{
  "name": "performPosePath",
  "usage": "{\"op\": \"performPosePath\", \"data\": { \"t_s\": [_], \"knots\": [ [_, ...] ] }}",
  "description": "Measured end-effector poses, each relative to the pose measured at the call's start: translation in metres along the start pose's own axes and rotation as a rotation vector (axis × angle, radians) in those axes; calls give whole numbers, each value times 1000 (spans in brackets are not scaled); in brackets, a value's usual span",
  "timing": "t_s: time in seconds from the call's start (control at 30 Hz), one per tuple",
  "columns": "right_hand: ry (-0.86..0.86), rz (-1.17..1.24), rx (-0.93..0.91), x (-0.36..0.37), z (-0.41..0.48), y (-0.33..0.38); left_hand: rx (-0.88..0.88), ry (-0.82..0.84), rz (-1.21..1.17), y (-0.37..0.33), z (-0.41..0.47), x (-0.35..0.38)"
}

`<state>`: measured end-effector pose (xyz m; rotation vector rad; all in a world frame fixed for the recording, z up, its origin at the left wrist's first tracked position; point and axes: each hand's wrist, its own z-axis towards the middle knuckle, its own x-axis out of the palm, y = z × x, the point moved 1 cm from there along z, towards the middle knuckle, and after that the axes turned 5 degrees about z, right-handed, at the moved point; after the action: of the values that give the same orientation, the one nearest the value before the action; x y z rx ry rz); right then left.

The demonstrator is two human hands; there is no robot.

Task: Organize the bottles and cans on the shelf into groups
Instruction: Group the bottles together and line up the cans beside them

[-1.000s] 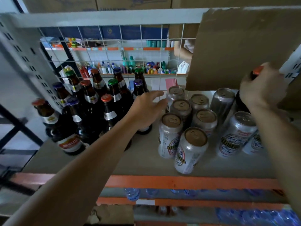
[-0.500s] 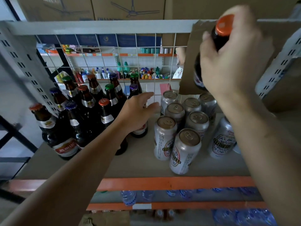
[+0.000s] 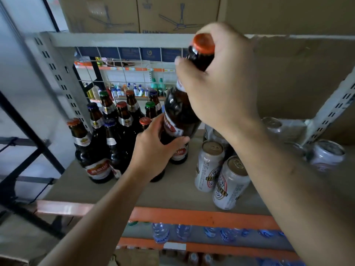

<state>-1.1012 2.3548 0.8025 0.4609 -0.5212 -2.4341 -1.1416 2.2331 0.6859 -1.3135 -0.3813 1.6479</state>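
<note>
Beige shelf [image 3: 172,189] board near, orange beam [image 3: 201,217] along front edge. Grey perforated left upright [image 3: 57,73] and right upright [image 3: 334,112], grey top rail [image 3: 115,40] across. Wire mesh [image 3: 123,73] as back panel; brown cardboard sheet [image 3: 297,77] over right part. Cardboard boxes [image 3: 153,14] with ceiling-fan drawings above. Beyond mesh, far shelving [image 3: 134,89] with small colourful containers, orange price strip [image 3: 130,69]. Black metal frame [image 3: 25,127] at left against pale wall [image 3: 23,54]. Plastic water bottles [image 3: 160,232] on tier below. Dim, soft light.

Eleven brown bottles [image 3: 96,150] – one lifted, six silver cans [image 3: 209,166] (some partly hidden), two hands [image 3: 153,152].
</note>
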Motion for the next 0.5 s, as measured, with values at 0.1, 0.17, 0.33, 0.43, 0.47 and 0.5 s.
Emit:
{"op": "performPosePath", "data": {
  "t_s": [0.1,0.17,0.33,0.43,0.47,0.5],
  "knots": [
    [183,-13,72,0,-8,0,-46,14,15,8,-13,0],
    [225,-20,127,3,-11,-5,-69,27,13,13,-21,3],
    [307,18,252,14,-27,-25,-134,55,13,27,-33,16],
    [396,40,338,25,-39,-37,-201,87,65,38,-36,27],
    [432,54,377,29,-43,-42,-226,113,85,42,-37,31],
    [471,54,410,31,-46,-47,-255,138,98,46,-38,36]
  ]
}}
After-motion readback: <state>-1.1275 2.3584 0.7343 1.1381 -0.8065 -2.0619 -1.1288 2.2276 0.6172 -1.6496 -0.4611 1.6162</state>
